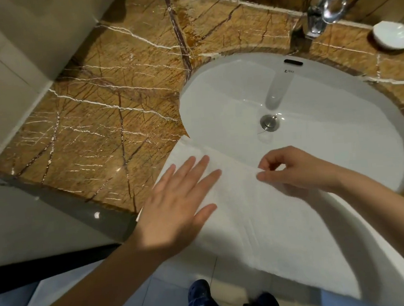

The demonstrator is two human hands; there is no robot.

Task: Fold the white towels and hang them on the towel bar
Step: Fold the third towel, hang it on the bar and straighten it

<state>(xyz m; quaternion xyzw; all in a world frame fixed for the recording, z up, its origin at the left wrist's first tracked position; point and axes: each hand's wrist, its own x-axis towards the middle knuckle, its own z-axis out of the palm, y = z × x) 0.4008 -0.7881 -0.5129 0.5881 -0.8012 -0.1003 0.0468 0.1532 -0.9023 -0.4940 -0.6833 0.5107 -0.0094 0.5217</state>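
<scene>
Over the sink (324, 86), right hand (295, 170) pinches towel (271, 227) (left hand (176, 204) flat).

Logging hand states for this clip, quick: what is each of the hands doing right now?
Left hand: open, fingers straight, flat on the towel.
Right hand: closed, pinching the towel's edge.
</scene>
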